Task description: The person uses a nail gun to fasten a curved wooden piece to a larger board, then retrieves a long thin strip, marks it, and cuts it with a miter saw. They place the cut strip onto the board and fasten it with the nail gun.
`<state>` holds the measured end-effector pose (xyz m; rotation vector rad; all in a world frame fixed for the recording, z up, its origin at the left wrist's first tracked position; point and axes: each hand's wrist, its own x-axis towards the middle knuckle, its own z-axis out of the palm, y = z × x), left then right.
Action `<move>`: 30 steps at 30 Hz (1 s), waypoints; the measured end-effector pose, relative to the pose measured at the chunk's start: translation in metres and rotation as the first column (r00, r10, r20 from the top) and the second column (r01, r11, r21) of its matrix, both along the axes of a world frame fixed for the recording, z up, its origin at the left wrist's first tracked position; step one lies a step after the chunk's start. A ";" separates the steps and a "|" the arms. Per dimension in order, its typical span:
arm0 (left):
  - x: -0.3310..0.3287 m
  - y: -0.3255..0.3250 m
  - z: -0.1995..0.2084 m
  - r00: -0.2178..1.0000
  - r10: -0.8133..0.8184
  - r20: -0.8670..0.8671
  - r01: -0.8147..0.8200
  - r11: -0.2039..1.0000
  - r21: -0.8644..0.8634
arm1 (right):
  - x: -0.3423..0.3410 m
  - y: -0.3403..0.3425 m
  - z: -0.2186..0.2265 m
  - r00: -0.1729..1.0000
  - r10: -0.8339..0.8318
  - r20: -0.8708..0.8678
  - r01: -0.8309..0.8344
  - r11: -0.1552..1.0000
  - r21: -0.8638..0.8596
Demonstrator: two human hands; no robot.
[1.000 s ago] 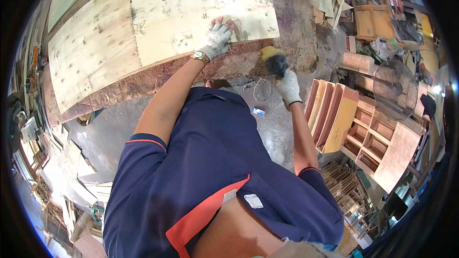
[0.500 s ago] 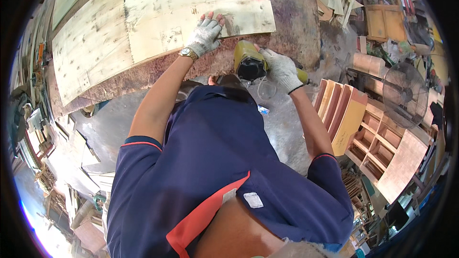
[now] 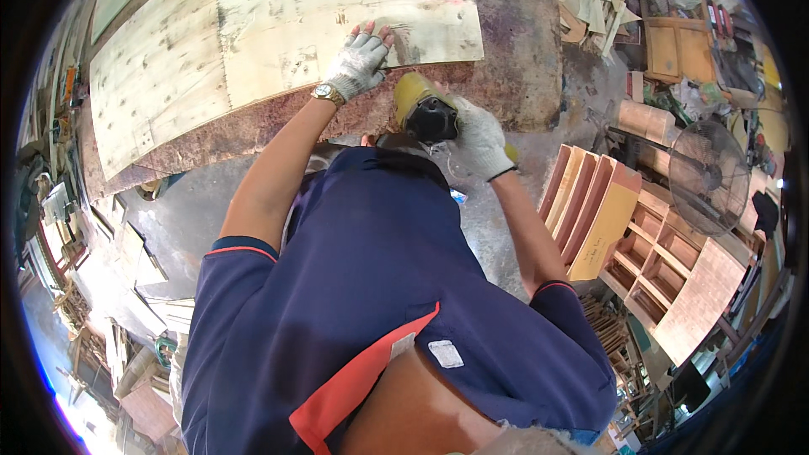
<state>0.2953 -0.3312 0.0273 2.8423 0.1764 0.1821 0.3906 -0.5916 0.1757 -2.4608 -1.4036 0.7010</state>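
My left hand (image 3: 357, 61), in a white glove with bare fingertips, lies flat with fingers spread on a pale plywood sheet (image 3: 286, 25) near its front edge. My right hand (image 3: 477, 138), also gloved, is wrapped round the handle of a yellow-green tool with a black end cap, which looks like a nail gun (image 3: 415, 101). Its body is just right of my left hand, over the front edge of the stained workbench (image 3: 514, 50). The tool's tip is hidden, so I cannot tell whether it touches the sheet.
Wood offcuts (image 3: 590, 0) are heaped at the far right. A black fan (image 3: 709, 177) stands at the right by a wooden compartment unit (image 3: 661, 261) and several upright boards (image 3: 590, 211). More scrap wood (image 3: 139, 362) lies at the left. Concrete floor (image 3: 202, 219) shows beside me.
My right hand has moved the nail gun left, closer to my left hand. The left hand stays on the plywood sheet. The whole view has shifted slightly.
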 end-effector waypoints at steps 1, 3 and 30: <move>0.000 0.000 0.000 1.000 0.005 0.001 -0.005 1.000 -0.001 | -0.004 0.003 0.000 0.998 -0.057 -0.009 0.057 0.998 -0.004; -0.001 0.000 -0.001 1.000 0.008 0.013 -0.008 1.000 -0.002 | -0.011 0.008 0.002 0.987 -0.159 0.003 0.159 0.987 0.032; 0.000 -0.001 -0.007 1.000 0.008 0.022 -0.008 1.000 0.017 | -0.012 -0.030 -0.059 0.578 -0.429 -0.694 0.734 0.645 0.213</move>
